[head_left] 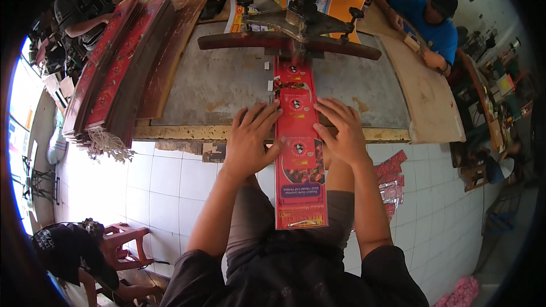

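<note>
Two hands flat on one long red printed strip [299,136]. Your left hand [248,139] lies open, fingers spread, at the strip's left edge; your right hand [339,131] lies open against its right edge. Neither grips; both press and steer. The strip runs from under the dark press head [301,20] across the grey metal bench [227,79] and hangs over the front edge above your lap. Step in hand, as judged: lining the strip up under the head. The next move calls for even pressure from both palms, so the strip stays straight. More red strips are stacked at the left [114,62]; a person in blue [435,28] works at far right.
</note>
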Available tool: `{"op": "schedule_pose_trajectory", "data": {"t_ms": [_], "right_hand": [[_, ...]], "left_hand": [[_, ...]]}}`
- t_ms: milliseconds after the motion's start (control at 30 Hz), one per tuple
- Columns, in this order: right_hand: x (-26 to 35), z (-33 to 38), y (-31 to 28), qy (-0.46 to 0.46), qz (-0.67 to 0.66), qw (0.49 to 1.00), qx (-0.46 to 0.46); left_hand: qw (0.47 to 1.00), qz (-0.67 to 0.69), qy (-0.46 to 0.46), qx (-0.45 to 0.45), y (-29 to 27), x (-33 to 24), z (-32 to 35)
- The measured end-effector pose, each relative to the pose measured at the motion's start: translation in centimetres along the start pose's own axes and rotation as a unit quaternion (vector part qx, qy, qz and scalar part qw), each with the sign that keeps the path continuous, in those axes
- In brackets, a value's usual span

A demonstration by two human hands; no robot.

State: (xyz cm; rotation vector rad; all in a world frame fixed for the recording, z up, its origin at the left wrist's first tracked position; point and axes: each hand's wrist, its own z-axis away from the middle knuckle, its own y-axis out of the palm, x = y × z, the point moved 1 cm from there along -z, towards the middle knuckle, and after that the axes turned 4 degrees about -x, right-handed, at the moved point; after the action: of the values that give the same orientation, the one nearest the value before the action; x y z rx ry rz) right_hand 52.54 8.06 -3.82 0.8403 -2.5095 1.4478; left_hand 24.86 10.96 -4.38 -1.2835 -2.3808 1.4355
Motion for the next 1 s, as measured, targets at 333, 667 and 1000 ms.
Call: {"op": "schedule_pose_trajectory", "data": {"t_ms": [333, 667, 1000], "right_hand": [[0.00, -0.22, -0.15, 0.020, 0.003, 1.000, 0.014], [0.27, -0.55, -0.17, 0.012, 0.015, 1.000, 0.014], [0.08, -0.48, -0.04, 0.009, 0.021, 1.000, 0.016]], "left_hand": [[1.000, 0.002, 0.000, -0.005, 0.11, 0.06, -0.10], [1.000, 0.008, -0.004, -0.007, -0.14, -0.11, -0.26], [1.000, 0.002, 0.000, -0.007, 0.03, 0.16, -0.12]]}}
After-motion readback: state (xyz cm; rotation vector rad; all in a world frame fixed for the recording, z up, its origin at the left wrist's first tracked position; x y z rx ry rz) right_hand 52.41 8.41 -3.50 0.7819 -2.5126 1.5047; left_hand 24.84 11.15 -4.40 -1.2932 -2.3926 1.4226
